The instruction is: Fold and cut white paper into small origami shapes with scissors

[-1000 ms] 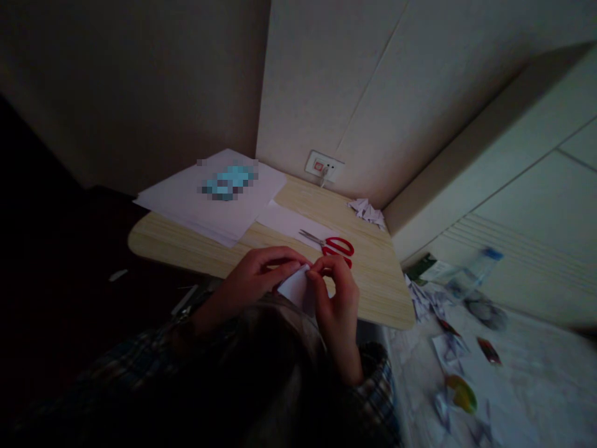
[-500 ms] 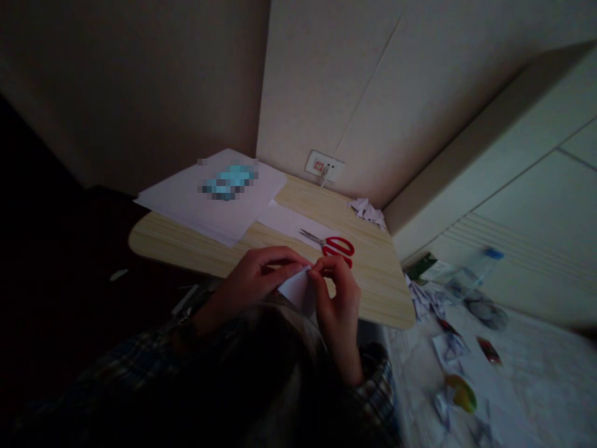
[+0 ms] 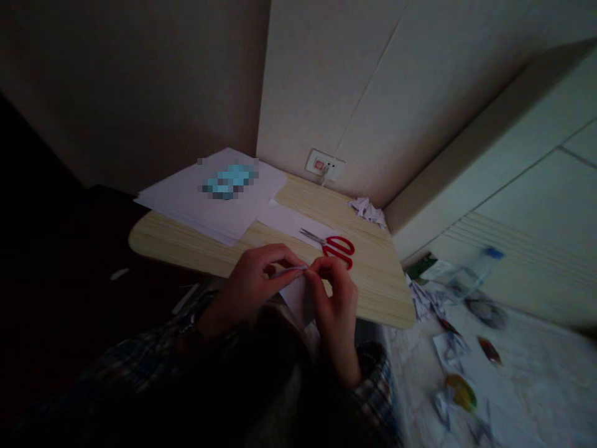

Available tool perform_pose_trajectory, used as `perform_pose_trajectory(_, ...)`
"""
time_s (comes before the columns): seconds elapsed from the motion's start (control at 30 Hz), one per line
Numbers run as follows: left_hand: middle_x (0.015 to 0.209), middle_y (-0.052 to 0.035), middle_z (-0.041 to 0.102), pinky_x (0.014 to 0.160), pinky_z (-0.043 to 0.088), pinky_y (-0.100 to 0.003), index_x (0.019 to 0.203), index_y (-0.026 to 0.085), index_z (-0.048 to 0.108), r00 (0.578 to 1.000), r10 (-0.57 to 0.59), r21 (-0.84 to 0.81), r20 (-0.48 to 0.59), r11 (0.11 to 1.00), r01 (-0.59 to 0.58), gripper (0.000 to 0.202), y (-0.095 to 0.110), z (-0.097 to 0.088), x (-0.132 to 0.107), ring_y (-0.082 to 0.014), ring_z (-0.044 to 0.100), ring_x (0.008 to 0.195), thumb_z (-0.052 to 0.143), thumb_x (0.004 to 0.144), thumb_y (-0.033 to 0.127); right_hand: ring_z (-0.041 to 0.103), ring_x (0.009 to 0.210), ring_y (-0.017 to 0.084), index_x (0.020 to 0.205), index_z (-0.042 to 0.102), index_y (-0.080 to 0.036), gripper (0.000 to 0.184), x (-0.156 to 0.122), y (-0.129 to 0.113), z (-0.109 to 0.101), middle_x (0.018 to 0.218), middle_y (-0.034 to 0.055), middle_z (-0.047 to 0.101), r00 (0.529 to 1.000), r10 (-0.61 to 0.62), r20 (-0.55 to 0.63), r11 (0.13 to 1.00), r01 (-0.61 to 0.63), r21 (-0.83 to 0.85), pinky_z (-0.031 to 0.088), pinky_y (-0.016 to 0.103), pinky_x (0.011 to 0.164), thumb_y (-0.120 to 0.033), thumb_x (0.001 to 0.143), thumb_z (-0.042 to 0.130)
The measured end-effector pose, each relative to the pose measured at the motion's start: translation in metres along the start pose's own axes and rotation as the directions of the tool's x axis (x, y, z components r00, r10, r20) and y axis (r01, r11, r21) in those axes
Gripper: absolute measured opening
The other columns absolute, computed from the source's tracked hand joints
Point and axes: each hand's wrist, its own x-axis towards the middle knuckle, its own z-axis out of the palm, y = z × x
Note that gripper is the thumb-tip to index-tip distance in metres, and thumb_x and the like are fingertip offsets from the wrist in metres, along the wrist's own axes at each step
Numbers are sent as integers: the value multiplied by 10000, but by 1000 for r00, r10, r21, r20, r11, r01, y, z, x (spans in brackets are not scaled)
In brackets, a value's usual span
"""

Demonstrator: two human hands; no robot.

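Note:
Between my two hands, at the near edge of the wooden table [image 3: 373,280], is a small piece of white paper [image 3: 296,300] with a fold along its top. My left hand [image 3: 261,274] pinches the top edge from the left, thumb and fingers pressed together. From the right, my right hand [image 3: 334,295] pinches the same edge close to the left fingertips. Just beyond my right hand lie red-handled scissors [image 3: 338,247], blades pointing left, partly over a strip of white paper [image 3: 293,221]. The lower part of the held paper hangs in shadow.
A stack of white sheets [image 3: 196,208] with a blurred blue object [image 3: 231,180] covers the table's left. Folded paper pieces [image 3: 367,210] lie at the back right, near a wall socket [image 3: 324,165]. On the pale surface at right are a clear bottle [image 3: 473,274] and scattered papers.
My left fingers have shifted slightly along the paper's top edge, and the folded edge now shows between thumb and fingers. My right hand has moved slightly left. The scissors and stack stay put.

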Motion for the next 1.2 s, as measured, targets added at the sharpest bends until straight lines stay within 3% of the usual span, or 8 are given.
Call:
perform_pose_trajectory(0.17, 759, 28, 693, 563, 425, -154, 818, 182, 680, 997, 55, 18, -57, 998, -54, 45, -3, 2, -1, -86, 611, 691, 651, 793, 158, 571, 692, 125, 784, 576, -201, 73, 0, 0, 0, 732, -27, 613, 1000, 26, 3, 999, -26, 23, 460, 241, 650, -146, 822, 605)
perform_pose_trajectory(0.37, 683, 55, 663, 530, 434, -157, 1000, 187, 604, 991, -5, -48, -134, 999, -1, 283, -2, 3, 1, -93, 620, 632, 700, 736, 152, 557, 679, 127, 759, 581, -201, 93, -1, -1, -1, 706, -27, 595, 999, -24, -28, 1000, 24, 4, 441, 240, 632, -142, 829, 598)
perform_pose_trajectory(0.47, 749, 27, 684, 564, 463, -164, 872, 179, 638, 990, -12, -56, -143, 998, 4, 175, -1, 2, 2, -113, 638, 715, 713, 714, 173, 552, 689, 129, 757, 576, -201, 90, -2, 0, -1, 713, -23, 591, 998, 2, -66, 997, 3, 73, 442, 243, 638, -168, 838, 596)
perform_pose_trajectory(0.6, 689, 22, 673, 550, 457, -173, 690, 168, 641, 989, 7, -39, -146, 999, -12, 64, -3, 1, 2, -108, 606, 653, 695, 723, 182, 563, 720, 136, 783, 597, -201, 57, -1, 2, -1, 747, -14, 609, 998, 53, -40, 988, -47, 145, 454, 253, 664, -175, 832, 610)
perform_pose_trajectory(0.73, 666, 24, 660, 544, 444, -176, 674, 167, 650, 993, 4, -62, -120, 998, -12, 75, -5, 1, 1, -104, 584, 633, 703, 717, 197, 563, 711, 137, 768, 601, -199, 63, 0, 0, -2, 735, -17, 612, 999, 36, -28, 991, -32, 127, 449, 257, 662, -174, 821, 625)
perform_pose_trajectory(0.93, 628, 29, 641, 561, 447, -196, 655, 164, 659, 982, -157, -257, -106, 958, 125, 108, -5, -1, 5, -107, 565, 598, 748, 642, 224, 525, 683, 137, 716, 571, -202, 126, -3, -1, -4, 680, -29, 557, 996, 8, -87, 989, 5, 150, 417, 261, 632, -186, 829, 623)
perform_pose_trajectory(1.07, 602, 37, 638, 600, 456, -201, 622, 169, 660, 977, -189, -374, -100, 917, 139, 113, -3, -1, 7, -105, 567, 604, 764, 614, 214, 509, 682, 131, 716, 577, -206, 127, -5, 0, -3, 684, -35, 545, 991, -11, -137, 975, 41, 219, 405, 262, 626, -182, 830, 629)
perform_pose_trajectory(1.2, 584, 27, 646, 610, 464, -216, 575, 166, 654, 964, -220, -363, -149, 919, 153, 161, 1, 0, 6, -118, 577, 605, 793, 581, 246, 500, 667, 123, 719, 579, -206, 129, -6, 0, -2, 692, -39, 544, 986, 13, -166, 967, 30, 254, 397, 256, 615, -177, 834, 629)
